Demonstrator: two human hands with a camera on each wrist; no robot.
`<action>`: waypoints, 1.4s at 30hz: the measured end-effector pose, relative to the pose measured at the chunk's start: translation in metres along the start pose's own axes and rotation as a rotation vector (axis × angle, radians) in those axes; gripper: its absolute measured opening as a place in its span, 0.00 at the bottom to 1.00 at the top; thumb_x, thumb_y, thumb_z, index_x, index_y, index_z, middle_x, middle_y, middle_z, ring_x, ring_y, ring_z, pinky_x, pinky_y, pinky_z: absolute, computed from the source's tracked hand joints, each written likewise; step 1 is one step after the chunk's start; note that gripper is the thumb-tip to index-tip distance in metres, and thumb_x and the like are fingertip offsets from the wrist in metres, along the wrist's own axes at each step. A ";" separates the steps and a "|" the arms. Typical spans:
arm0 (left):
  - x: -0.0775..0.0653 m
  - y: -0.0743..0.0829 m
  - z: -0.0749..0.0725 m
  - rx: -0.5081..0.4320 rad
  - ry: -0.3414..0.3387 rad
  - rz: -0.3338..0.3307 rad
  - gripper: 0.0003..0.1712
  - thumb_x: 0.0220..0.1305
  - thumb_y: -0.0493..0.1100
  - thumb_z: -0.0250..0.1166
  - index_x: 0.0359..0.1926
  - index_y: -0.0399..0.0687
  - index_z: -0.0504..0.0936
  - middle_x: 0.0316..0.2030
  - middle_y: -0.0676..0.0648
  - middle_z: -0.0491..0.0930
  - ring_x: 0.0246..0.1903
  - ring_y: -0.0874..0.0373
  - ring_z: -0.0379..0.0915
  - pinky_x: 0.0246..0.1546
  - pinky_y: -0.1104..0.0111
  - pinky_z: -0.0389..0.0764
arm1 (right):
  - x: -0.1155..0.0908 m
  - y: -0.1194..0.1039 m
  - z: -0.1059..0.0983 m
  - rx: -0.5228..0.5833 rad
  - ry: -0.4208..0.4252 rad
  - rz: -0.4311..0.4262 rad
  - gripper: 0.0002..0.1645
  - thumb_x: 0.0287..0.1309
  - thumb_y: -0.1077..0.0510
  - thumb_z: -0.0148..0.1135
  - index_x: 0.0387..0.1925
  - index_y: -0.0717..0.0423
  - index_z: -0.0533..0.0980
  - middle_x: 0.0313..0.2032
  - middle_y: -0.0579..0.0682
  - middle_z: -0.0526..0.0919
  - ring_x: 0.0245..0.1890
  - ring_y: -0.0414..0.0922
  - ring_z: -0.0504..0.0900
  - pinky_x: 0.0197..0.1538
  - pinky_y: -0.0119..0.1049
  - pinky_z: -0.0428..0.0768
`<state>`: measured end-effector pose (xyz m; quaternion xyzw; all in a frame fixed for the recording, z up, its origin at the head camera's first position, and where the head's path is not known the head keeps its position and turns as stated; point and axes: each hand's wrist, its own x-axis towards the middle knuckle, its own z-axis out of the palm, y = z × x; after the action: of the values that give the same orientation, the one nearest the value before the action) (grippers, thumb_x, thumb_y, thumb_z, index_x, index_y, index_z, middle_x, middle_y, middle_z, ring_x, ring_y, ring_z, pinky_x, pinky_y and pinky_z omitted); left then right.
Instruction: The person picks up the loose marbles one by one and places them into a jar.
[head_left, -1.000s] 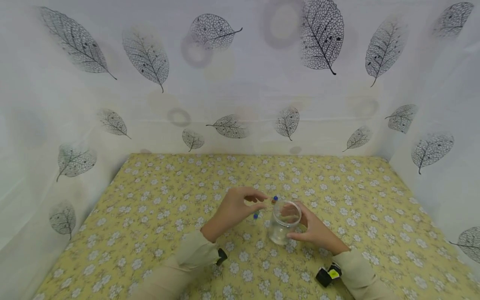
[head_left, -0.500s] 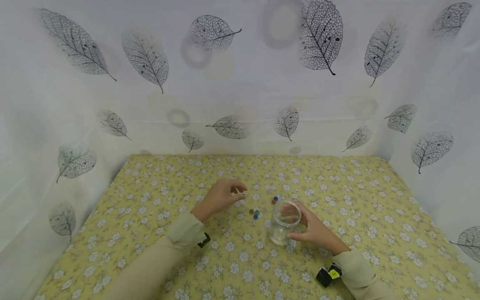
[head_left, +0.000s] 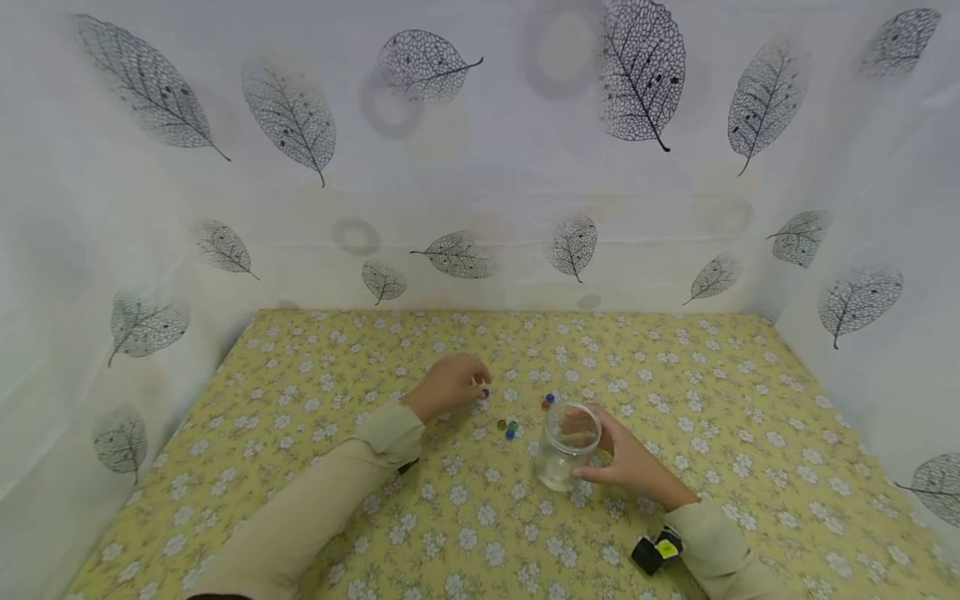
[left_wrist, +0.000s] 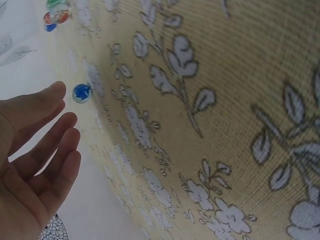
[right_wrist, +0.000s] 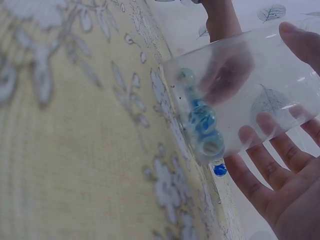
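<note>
My left hand is low over the cloth, its thumb and fingers loosely bent beside a dark blue marble. In the left wrist view, a narrow gap parts the thumb tip from that blue marble. My right hand holds a clear jar upright on the table, thumb and fingers around its side. Blue and green marbles show at the jar's bottom in the right wrist view; I cannot tell whether they lie inside or appear through the wall.
Between the hands lie a brown marble, a green marble and a blue marble. Another blue marble and an orange-brown marble lie behind the jar. A leaf-print curtain surrounds the floral tablecloth.
The left hand has moved left, away from the jar, and lowered beside the dark blue marble. Brown and green marbles it covered now show. The right hand and jar have stayed put.
</note>
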<state>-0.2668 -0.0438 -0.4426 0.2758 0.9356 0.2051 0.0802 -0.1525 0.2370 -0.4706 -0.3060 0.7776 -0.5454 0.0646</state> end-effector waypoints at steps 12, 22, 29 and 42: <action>0.013 0.000 0.011 0.231 -0.062 0.065 0.04 0.55 0.39 0.69 0.34 0.51 0.87 0.36 0.53 0.85 0.38 0.59 0.79 0.40 0.67 0.81 | 0.000 0.000 0.000 0.025 -0.010 -0.002 0.41 0.52 0.70 0.65 0.64 0.69 0.56 0.57 0.68 0.66 0.58 0.38 0.73 0.54 0.33 0.78; 0.011 -0.003 0.012 0.220 -0.042 0.145 0.05 0.57 0.38 0.67 0.35 0.48 0.88 0.35 0.51 0.86 0.35 0.60 0.81 0.37 0.70 0.82 | -0.002 0.001 -0.001 -0.005 -0.002 0.021 0.41 0.52 0.68 0.65 0.65 0.65 0.56 0.58 0.65 0.67 0.58 0.41 0.73 0.54 0.34 0.78; 0.011 -0.003 0.012 0.216 -0.048 0.126 0.04 0.57 0.38 0.67 0.34 0.48 0.88 0.34 0.52 0.86 0.34 0.61 0.80 0.36 0.71 0.82 | -0.002 0.001 -0.001 -0.007 0.006 0.017 0.41 0.52 0.68 0.66 0.65 0.62 0.57 0.58 0.65 0.67 0.57 0.41 0.74 0.54 0.35 0.78; -0.004 -0.001 0.006 0.174 0.074 0.126 0.06 0.57 0.44 0.68 0.36 0.50 0.86 0.33 0.53 0.83 0.32 0.64 0.76 0.34 0.72 0.78 | -0.002 0.000 -0.001 -0.001 0.000 0.016 0.40 0.52 0.68 0.65 0.64 0.64 0.58 0.57 0.66 0.68 0.58 0.43 0.74 0.54 0.32 0.78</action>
<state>-0.2624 -0.0442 -0.4482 0.3324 0.9330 0.1376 0.0079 -0.1515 0.2383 -0.4706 -0.2998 0.7804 -0.5445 0.0687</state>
